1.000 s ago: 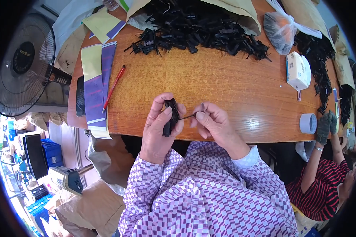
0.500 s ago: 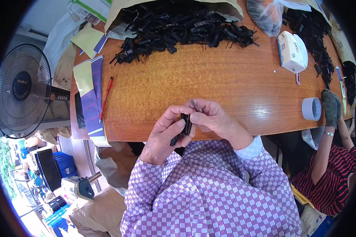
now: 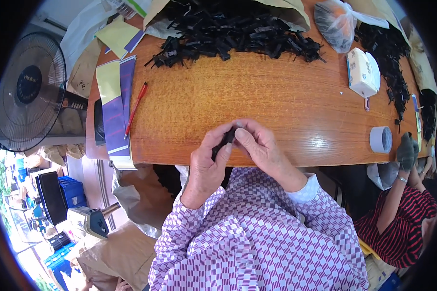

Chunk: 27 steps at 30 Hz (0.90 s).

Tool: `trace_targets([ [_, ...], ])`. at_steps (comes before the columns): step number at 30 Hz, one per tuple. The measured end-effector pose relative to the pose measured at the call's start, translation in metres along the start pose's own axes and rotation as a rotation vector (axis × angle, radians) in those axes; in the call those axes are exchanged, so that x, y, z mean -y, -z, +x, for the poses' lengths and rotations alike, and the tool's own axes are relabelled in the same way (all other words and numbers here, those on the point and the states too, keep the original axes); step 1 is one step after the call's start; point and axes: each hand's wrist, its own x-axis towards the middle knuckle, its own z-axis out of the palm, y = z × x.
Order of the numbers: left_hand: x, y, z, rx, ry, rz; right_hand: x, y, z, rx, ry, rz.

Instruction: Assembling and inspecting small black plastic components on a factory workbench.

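Observation:
Close to the table's near edge, my left hand (image 3: 206,160) has its thumb and fingers closed around a small black plastic part (image 3: 220,148). Meeting it at the part's upper end is my right hand (image 3: 263,150), its thumb and fingers pressed together there. The thin grey blade-like piece seen earlier at the right fingertips is hidden now. Beyond both hands, a heap of similar black plastic parts (image 3: 243,36) spills from a paper sack (image 3: 298,18) onto the wooden table (image 3: 194,102).
On the left lie a red pen (image 3: 137,110) and purple and yellow papers (image 3: 114,119), with a fan (image 3: 29,89) beyond. A tissue pack (image 3: 362,72), a tape roll (image 3: 380,139) and a plastic bag (image 3: 336,26) are on the right. A co-worker's gloved hand (image 3: 406,153) is at far right.
My fingers have turned the black part and now cover more of it. The grey piece has gone out of sight. The whole view has shifted slightly, and the co-worker's glove sits lower.

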Motion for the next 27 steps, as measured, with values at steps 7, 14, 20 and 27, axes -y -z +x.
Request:
trace_targets([
  [7, -0.001, 0.02, -0.015, -0.221, 0.111, -0.07, 0.018, -0.037, -0.008, 0.151, -0.307, 0.055],
  [14, 0.005, 0.032, -0.026, -0.307, 0.002, -0.046, 0.016, -0.063, -0.005, 0.154, -0.263, -0.044],
  [20, 0.009, 0.045, -0.031, -0.45, -0.197, 0.191, 0.001, -0.074, 0.006, 0.219, -0.191, -0.133],
  [27, 0.019, 0.077, -0.065, -0.433, -0.131, 0.386, 0.0, -0.066, 0.024, 0.542, 0.138, -0.727],
])
